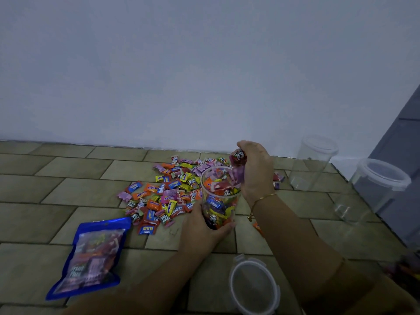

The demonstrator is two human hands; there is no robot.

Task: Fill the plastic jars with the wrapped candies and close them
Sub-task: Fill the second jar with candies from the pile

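Clear plastic, the open jar [220, 196] stood on the tiled floor [68, 185], nearly full of wrapped sweets. The left hand [204, 226] curled round its lower wall, gripping it. Above the jar's rim, the right hand [254, 171] clutched a bunch of candies [238, 162], fingers closed round them. A pile of loose candies [166, 192] lay just behind and left of the jar. A blue bag [91, 255] lay further left and nearer the person. A loose lid [254, 287] sat in front of the jar. Two lidded empty jars, one nearer [375, 189] and one farther [313, 164], stood well to its right.
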